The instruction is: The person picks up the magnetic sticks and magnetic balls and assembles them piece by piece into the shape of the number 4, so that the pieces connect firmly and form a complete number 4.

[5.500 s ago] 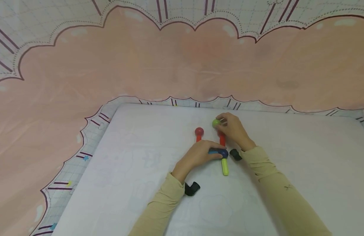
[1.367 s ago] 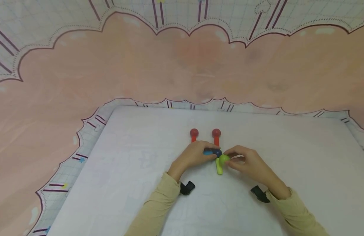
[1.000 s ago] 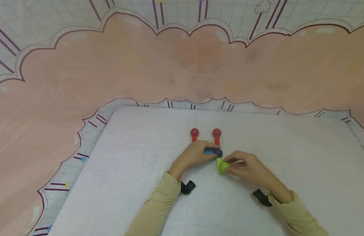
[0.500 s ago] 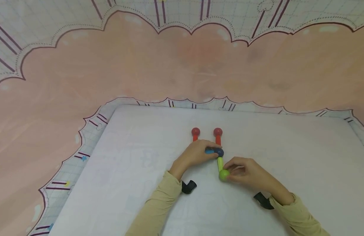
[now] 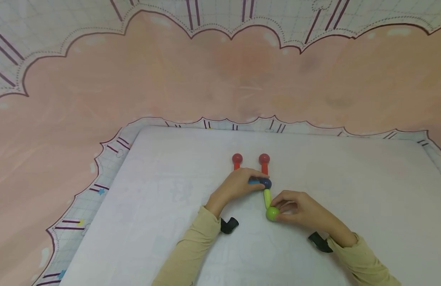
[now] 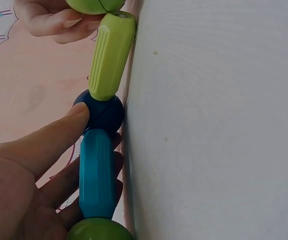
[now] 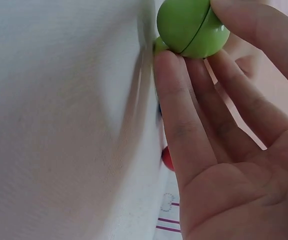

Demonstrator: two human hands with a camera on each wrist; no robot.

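My left hand (image 5: pixel 238 184) holds a dark blue ball (image 6: pixel 104 115) between thumb and fingers. A blue rod (image 6: pixel 95 172) runs from that ball to another green ball (image 6: pixel 100 230), which my left hand hides from the head view. On the near side, a yellow-green rod (image 5: pixel 267 198) meets the blue ball. At the rod's other end is a bright green ball (image 5: pixel 272 213), pinched by my right hand (image 5: pixel 300 207) and touching the rod. Two red balls (image 5: pixel 237 158) stand on red rods (image 5: pixel 265 169) beyond my left hand, which partly covers the left rod.
Everything lies on a white tabletop (image 5: pixel 163 171). Past its far edge spreads an orange-pink cloth (image 5: pixel 220 79) with a scalloped, striped border. A black piece (image 5: pixel 229 225) sits by the left wrist and another black piece (image 5: pixel 320 242) by the right.
My right hand has brought the bright green ball from beside the far right red ball down to the yellow-green rod's near end. My left hand keeps its hold on the blue ball.
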